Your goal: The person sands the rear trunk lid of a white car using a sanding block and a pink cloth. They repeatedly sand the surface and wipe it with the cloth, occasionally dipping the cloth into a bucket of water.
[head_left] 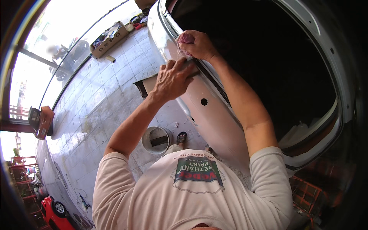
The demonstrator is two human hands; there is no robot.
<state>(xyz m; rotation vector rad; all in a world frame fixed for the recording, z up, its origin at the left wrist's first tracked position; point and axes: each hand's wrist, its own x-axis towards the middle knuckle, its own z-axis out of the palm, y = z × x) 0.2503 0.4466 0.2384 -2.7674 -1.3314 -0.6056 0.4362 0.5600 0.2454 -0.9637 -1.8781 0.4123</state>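
Note:
A vehicle door [214, 119] with a pale pinkish, patchy surface stands in front of me, a round black hole in its panel. High on its window ledge, my right hand [201, 46] is closed round a wadded reddish-pink cloth or sponge [186, 38]; something wet or clear shows just below it. My left hand [172, 80] rests just nearer, knuckles bent, on the door's upper edge. Its fingertips press on a dark flat piece [194, 69], perhaps sandpaper, mostly hidden by the fingers.
A white bucket [156, 140] with a dark bar-shaped thing in it stands on the tiled floor [96, 103] near my sandalled foot [181, 138]. A cardboard box [111, 40] of odds and ends lies at the far left. The dark window opening [268, 69] is to the right.

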